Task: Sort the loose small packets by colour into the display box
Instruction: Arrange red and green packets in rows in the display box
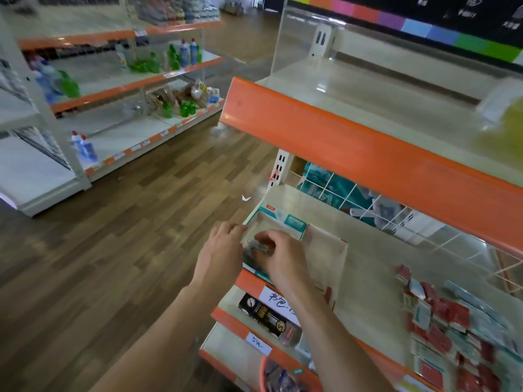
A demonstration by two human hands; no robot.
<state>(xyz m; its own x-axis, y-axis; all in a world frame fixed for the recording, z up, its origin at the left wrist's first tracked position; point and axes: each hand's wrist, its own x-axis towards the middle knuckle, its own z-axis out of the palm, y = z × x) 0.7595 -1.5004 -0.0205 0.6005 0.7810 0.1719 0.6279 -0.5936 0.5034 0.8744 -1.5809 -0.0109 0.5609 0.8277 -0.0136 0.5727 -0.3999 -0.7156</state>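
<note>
Two hands work inside one teal display box (294, 222) at the left end of the shelf (368, 278). The left hand (223, 250) rests fingers-straight against the box's left wall, its grip loose; the right hand (280, 256) pinches small teal packets (256, 247) down in the box — too blurred to count. One red-trimmed box (331, 250) stands just beside. The loose packets (458, 321) — red and pale blue, dozens — lie heaped well apart to the right.
</note>
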